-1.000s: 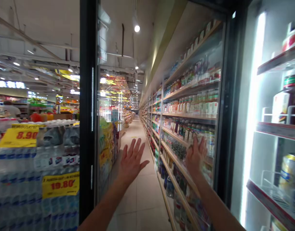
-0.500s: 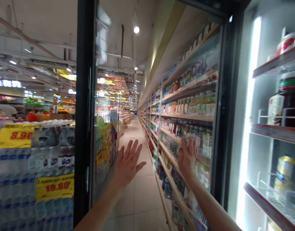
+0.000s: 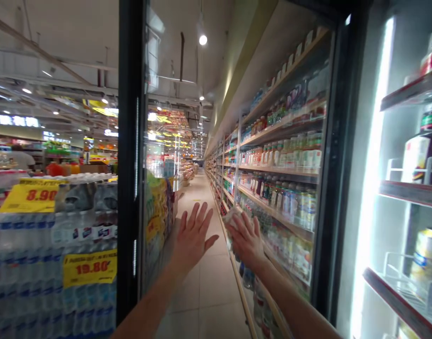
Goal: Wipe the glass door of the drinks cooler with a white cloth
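A glass cooler door (image 3: 209, 301) with a black frame stands swung out in front of me. My left hand (image 3: 192, 235) lies flat on the glass, fingers spread, with nothing in it. To its right, my right hand (image 3: 247, 240) presses a crumpled pale cloth (image 3: 233, 217) against the pane. The cloth shows beside and above the fingers; the part under the palm is hidden. Through the glass I see a long aisle and shelves of bottles (image 3: 290, 153).
On the right is the lit cooler interior with a bright light strip (image 3: 373, 179), wire-fronted shelves (image 3: 410, 193) and a yellow-topped can (image 3: 426, 254). Stacked water bottles (image 3: 28, 268) with yellow price signs (image 3: 91, 268) stand left. Farther back is a person (image 3: 21, 157).
My right hand has slid left across the glass with the cloth, closer to my left hand. The left hand stays on the pane. The view has shifted slightly.
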Available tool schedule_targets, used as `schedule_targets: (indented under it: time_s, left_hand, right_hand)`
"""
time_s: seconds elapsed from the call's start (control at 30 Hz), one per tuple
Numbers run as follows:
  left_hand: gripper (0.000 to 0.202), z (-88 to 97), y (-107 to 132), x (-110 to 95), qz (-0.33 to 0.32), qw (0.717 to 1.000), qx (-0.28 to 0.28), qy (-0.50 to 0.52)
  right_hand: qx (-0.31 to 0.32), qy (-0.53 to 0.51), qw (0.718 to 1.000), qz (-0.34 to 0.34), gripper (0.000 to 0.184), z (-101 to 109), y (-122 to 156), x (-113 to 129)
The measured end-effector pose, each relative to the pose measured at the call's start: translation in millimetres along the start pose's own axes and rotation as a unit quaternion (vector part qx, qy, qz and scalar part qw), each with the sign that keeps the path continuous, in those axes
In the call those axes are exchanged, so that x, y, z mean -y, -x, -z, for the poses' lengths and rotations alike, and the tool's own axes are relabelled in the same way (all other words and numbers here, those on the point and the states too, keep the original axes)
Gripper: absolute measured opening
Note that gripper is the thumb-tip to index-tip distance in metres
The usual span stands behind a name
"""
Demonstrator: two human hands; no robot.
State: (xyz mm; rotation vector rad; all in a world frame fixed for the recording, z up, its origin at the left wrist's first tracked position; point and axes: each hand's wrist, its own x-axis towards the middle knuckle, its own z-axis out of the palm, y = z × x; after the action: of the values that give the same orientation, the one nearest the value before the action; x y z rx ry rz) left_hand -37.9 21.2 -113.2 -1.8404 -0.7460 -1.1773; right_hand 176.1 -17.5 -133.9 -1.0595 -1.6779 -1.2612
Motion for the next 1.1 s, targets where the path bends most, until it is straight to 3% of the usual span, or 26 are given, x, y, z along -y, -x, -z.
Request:
schedule_targets:
  time_s: [0.07, 0.13, 0.2, 0.27, 0.33, 0.4, 0.47, 0.57, 0.6, 0.67, 0.73, 0.8, 0.87, 0.97, 1.0, 1.03, 1.1]
  left_hand:
    - [0.062, 1.9, -0.2, -0.6, -0.002, 1.000, 0.008, -0.001]
    - [0.063, 3.0, -0.2, -1.2, -0.003, 1.000, 0.012, -0.002]
    - [0.062, 3.0, 0.0, -1.7, -0.005, 1.000, 0.013, -0.001]
    - [0.063, 2.0, 0.5, -1.6, -0.004, 1.000, 0.008, 0.000]
    - [0.065, 0.7, 1.1, -0.9, -0.003, 1.000, 0.006, 0.003]
    - [0.066, -0.2, 1.5, -0.1, 0.000, 1.000, 0.004, 0.004]
    - [0.066, -0.1, 1.5, 0.1, 0.001, 1.000, 0.005, 0.005]
    - [0.065, 0.7, 0.9, -0.8, 0.001, 1.000, 0.007, 0.004]
    - [0.065, 0.7, 0.8, -1.1, 0.000, 1.000, 0.006, 0.005]
    - [0.065, 0.0, 0.8, -1.4, 0.000, 1.000, 0.004, 0.007]
    - [0.066, -1.2, 1.2, -0.8, 0.004, 1.000, 0.003, 0.009]
    - [0.066, -2.0, 1.6, 0.3, 0.005, 1.000, 0.005, 0.009]
    - [0.066, -1.8, 1.7, 1.0, 0.005, 1.000, 0.010, 0.006]
    - [0.064, -0.2, 1.2, 0.4, 0.001, 1.000, 0.016, 0.004]
    - [0.064, 0.2, 1.0, 0.0, 0.001, 1.000, 0.015, 0.004]
    - [0.063, 0.3, 0.8, -0.4, 0.001, 1.000, 0.014, 0.006]
    - [0.063, 0.1, 0.6, -0.9, 0.002, 1.000, 0.013, 0.013]
  right_hand:
    - [-0.037, 0.026, 0.996, -0.072, 0.047, 3.3, 4.9, -18.6]
    - [-0.100, 0.055, 0.969, -0.218, 0.048, 6.6, 5.6, -39.5]
    - [-0.131, 0.060, 0.944, -0.297, 0.050, 7.6, 2.8, -44.2]
    - [-0.103, 0.042, 0.962, -0.250, 0.052, 5.8, -0.1, -28.3]
    - [-0.040, 0.013, 0.992, -0.117, 0.052, 2.7, -1.0, -5.8]
    - [0.000, -0.003, 1.000, -0.023, 0.051, 1.0, -0.3, 3.2]
    - [-0.019, 0.015, 0.998, -0.055, 0.049, 2.2, 0.6, -8.7]
    - [-0.112, 0.069, 0.962, -0.239, 0.048, 5.6, -1.2, -37.4]
    - [-0.129, 0.076, 0.951, -0.272, 0.049, 5.7, -2.7, -40.2]
    - [-0.117, 0.064, 0.960, -0.246, 0.050, 3.7, -5.6, -31.0]
    - [-0.062, 0.030, 0.990, -0.122, 0.049, 0.2, -6.2, -12.4]
    - [-0.018, 0.007, 0.999, -0.030, 0.048, -1.7, -4.2, -3.7]
    - [-0.028, 0.019, 0.997, -0.065, 0.048, 0.2, -1.2, -13.9]
    - [-0.106, 0.065, 0.959, -0.254, 0.050, 5.4, -1.1, -40.9]
    - [-0.123, 0.071, 0.947, -0.287, 0.051, 6.4, -2.8, -44.0]
    - [-0.128, 0.070, 0.946, -0.289, 0.051, 6.6, -5.0, -42.2]
    - [-0.088, 0.046, 0.975, -0.200, 0.052, 5.5, -8.4, -28.0]
